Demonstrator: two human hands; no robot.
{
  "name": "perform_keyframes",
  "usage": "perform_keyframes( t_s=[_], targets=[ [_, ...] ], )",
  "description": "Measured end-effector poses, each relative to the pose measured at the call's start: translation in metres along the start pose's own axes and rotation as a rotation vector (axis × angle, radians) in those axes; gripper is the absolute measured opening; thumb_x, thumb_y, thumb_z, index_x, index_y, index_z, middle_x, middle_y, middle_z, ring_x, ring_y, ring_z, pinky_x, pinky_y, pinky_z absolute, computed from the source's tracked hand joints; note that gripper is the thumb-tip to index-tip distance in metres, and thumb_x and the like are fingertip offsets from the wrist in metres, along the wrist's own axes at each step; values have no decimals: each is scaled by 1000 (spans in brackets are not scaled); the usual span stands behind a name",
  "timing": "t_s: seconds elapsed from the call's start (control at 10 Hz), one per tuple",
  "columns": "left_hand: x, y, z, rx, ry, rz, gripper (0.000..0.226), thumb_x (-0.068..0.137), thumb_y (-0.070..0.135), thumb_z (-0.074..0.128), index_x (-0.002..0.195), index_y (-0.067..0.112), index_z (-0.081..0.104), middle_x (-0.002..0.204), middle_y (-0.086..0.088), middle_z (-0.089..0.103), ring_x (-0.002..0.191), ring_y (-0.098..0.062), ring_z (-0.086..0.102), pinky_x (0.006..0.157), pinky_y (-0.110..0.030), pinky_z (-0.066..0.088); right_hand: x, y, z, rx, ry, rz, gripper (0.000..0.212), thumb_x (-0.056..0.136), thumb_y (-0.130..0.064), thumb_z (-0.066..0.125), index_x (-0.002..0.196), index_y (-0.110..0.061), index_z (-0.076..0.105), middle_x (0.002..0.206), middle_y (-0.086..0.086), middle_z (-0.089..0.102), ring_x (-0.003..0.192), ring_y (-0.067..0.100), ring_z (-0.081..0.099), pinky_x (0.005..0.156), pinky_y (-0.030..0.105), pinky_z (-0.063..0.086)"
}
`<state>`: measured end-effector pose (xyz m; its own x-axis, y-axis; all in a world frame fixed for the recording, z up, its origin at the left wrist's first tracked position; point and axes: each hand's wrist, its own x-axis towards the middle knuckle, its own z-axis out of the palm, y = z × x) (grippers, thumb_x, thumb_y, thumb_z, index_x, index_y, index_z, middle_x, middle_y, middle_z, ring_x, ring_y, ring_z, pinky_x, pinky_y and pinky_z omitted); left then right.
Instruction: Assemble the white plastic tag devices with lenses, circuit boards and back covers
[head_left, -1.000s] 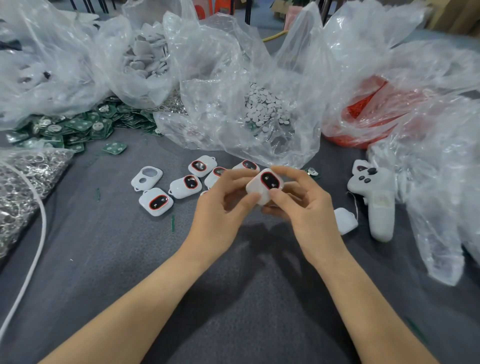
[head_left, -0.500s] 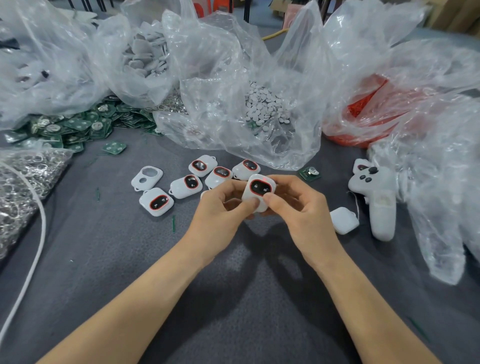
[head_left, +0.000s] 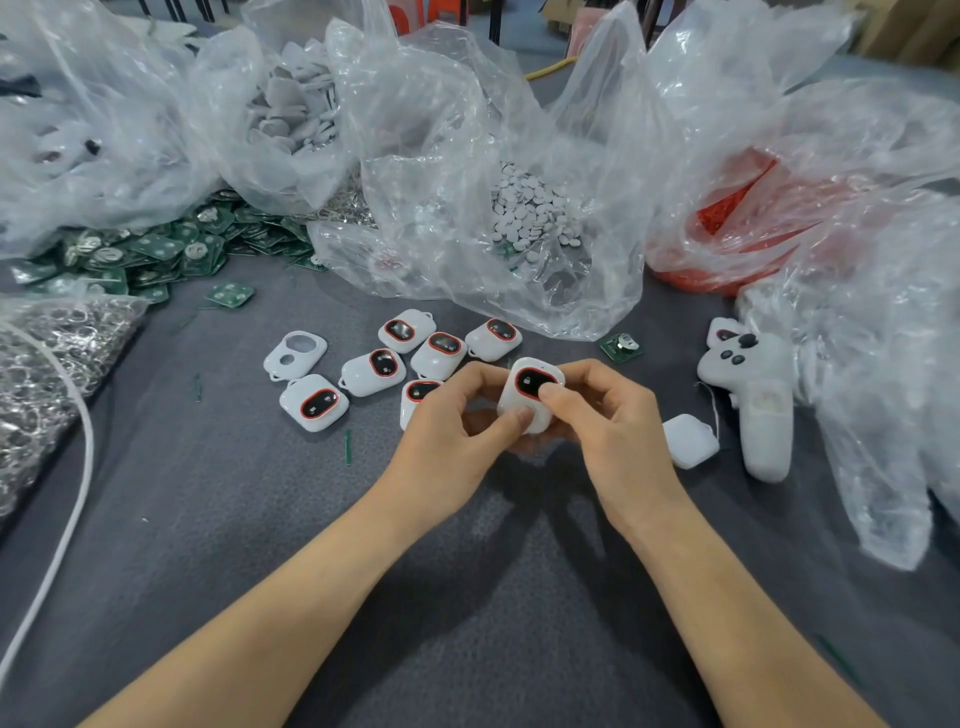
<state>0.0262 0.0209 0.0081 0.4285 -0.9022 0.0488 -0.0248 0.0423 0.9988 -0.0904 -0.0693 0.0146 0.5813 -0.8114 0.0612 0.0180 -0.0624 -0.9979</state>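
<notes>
Both hands hold one white tag device (head_left: 522, 400) with a black, red-rimmed lens above the grey table. My left hand (head_left: 452, 434) grips its lower left side, thumb on the front. My right hand (head_left: 610, 423) grips its right side, thumb pressing on the lens. Several finished tags (head_left: 373, 370) lie just behind my hands, and an empty white front shell (head_left: 295, 354) lies at their left. One white back cover (head_left: 690, 440) lies right of my right hand. A single green circuit board (head_left: 621, 345) with a coin cell lies behind it.
A heap of green circuit boards (head_left: 150, 254) lies at the back left. Clear bags hold white round discs (head_left: 530, 210), white covers (head_left: 291, 117), metal rings (head_left: 36, 364) and red parts (head_left: 727, 213). A white controller (head_left: 758, 395) lies at the right. A white cable (head_left: 67, 514) runs along the left.
Both hands have lowered the tag slightly toward the table and turned it a little; the right thumb has slid up onto the lens. The finished tags behind have not moved.
</notes>
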Motion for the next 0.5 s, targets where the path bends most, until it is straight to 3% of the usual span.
perform_keyframes(
  t_s=[0.1,0.2,0.3,0.4,0.5],
  targets=[
    [-1,-2,0,31,15,13,15,90,4,63,103,11,60,93,-6,72,79,-19,71,74,-29,58,-1,-2,2,14,-11,27,4,87,-5,63,89,-4,67,81,15,70,75,26,67,69,47,58],
    [-3,-6,2,100,10,54,15,90,3,63,101,12,59,88,-2,73,73,-18,71,75,-33,58,0,-1,3,-83,5,-37,3,83,-4,68,84,-6,65,76,12,68,70,20,62,69,47,55],
    [-4,-7,3,133,21,103,17,89,2,63,100,14,59,89,2,72,70,-15,71,72,-28,57,-1,-1,2,-152,7,-94,5,83,-6,70,84,-11,68,76,4,69,70,14,63,70,36,54],
    [-1,-7,1,204,75,163,23,88,2,64,103,19,61,88,2,72,70,-12,69,70,-26,56,0,-1,4,-161,-1,-75,7,83,-10,71,89,-13,68,82,3,70,75,14,65,76,36,55],
    [-3,-8,-2,356,212,173,31,87,6,65,111,25,60,83,8,68,59,-7,64,67,-16,50,-2,-12,3,-62,91,-68,24,79,-28,75,101,-21,68,92,-1,70,86,11,67,88,41,54]
  ],
)
